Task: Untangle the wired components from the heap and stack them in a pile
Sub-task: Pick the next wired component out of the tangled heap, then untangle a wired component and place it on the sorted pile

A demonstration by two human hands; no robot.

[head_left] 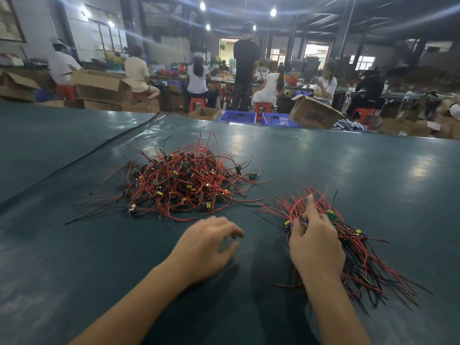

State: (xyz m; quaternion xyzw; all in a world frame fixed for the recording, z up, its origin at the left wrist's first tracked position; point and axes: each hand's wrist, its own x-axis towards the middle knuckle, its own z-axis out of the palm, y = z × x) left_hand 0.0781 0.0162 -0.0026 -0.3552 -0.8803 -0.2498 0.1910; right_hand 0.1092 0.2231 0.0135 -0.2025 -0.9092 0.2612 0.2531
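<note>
Left hand (209, 247) blurred, loose, empty | right hand (316, 242) on pile (368, 265), grasp unclear | heap (181, 180) beyond

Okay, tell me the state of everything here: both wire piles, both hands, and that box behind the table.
tangled heap, jumbled, mid-table, neither hand touching it.
sorted pile, wires roughly aligned, on the right.
left hand, empty, fingers loosely curled.
right hand, on the sorted pile, index finger straight, other fingers curled into the wires.
cardboard box, open, tilted.
</note>
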